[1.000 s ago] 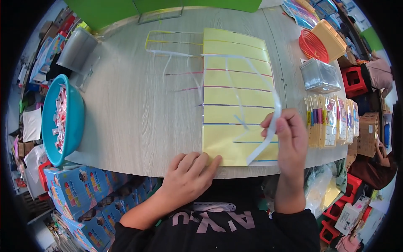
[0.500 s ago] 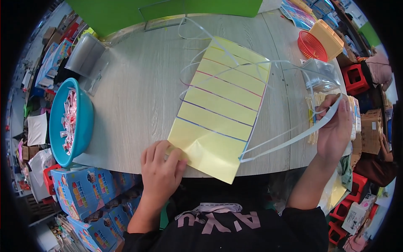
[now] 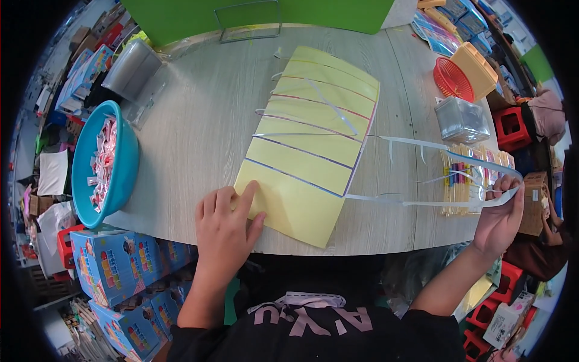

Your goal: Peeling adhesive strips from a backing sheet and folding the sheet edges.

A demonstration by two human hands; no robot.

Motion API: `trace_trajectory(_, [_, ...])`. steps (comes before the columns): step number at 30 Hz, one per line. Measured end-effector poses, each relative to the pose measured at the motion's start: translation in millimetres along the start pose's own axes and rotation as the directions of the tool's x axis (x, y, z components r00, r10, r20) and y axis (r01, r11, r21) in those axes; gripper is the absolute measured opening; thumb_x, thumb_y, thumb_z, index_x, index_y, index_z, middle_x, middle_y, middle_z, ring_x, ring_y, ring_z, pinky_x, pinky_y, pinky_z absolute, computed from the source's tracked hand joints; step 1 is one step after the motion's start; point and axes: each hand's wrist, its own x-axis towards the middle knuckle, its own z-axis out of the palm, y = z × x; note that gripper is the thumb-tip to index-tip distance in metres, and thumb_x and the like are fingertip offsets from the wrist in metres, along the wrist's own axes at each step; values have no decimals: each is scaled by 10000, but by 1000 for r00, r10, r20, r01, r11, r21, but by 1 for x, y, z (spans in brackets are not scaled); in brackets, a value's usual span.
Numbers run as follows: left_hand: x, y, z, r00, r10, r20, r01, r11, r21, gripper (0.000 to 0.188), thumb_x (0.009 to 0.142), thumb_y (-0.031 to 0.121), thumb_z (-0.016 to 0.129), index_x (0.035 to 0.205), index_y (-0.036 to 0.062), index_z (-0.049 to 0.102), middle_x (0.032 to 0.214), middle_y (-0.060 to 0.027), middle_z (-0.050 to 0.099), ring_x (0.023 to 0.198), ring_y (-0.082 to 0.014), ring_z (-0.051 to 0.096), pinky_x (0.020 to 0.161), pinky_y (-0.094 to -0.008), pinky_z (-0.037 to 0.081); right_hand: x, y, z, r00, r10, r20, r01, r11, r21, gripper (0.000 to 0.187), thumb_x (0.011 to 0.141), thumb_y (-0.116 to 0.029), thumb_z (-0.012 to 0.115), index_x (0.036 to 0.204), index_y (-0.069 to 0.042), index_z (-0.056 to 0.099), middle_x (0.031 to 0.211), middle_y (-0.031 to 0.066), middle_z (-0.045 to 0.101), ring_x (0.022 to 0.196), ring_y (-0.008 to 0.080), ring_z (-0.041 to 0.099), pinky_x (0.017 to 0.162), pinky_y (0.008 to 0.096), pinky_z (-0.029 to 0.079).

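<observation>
A yellow sheet with several thin coloured lines across it lies slanted on the table, its near end bent up slightly. My left hand rests on its lower left corner, fingers spread and pressing it down. Far out to the right, my right hand pinches a bunch of narrow white strips. These stretch taut from the sheet's right edge to my fingers. One loose strip lies slanting over the upper part of the sheet, and small strip ends curl out at its left edge.
At left stands a turquoise basin of small wrapped pieces, above blue printed boxes. To the right are bundled pale sticks, a clear plastic box and a red basket. A metal wire stand is against the green panel.
My right hand has moved outward to the right and down, drawing the strips across and straighter. The sheet has shifted slightly, and my left hand's fingers have spread on it.
</observation>
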Motion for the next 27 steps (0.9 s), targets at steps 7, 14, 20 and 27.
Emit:
trace_trajectory(7, [3,-2,0,998,16,54,-15,1000,-17,484,821,247,684,1275,106,596,1069,-114,525,1039,-290,509,922,-422,390,-3,4,6,1000,-23,16,24,999,-37,207,1042,-229,417,1068,-36,486,981,55,478,868,142,456,806,276,372])
trace_trajectory(14, [9,-3,-3,998,-29,58,32,998,-52,469,811,128,640,1277,101,598,1099,-140,519,1065,-321,504,956,-436,386,-12,10,0,989,-5,149,77,872,-483,246,1034,-249,409,1042,-20,500,908,112,553,818,170,505,753,306,413])
trace_trajectory(20, [19,-10,0,999,-19,40,19,1000,-6,475,795,77,615,1268,106,596,1180,-142,514,1150,-321,501,988,-436,382,-26,3,-9,981,188,39,-66,524,-849,247,1025,-186,431,1112,16,546,932,94,615,786,132,528,709,271,417])
trace_trajectory(27, [24,-12,5,1000,-6,11,6,1000,-8,486,777,24,596,1256,108,604,1241,-144,518,1190,-324,498,1001,-432,381,-45,-5,25,954,291,71,1,235,-972,322,963,-27,385,1199,27,596,865,60,628,607,74,453,566,215,365])
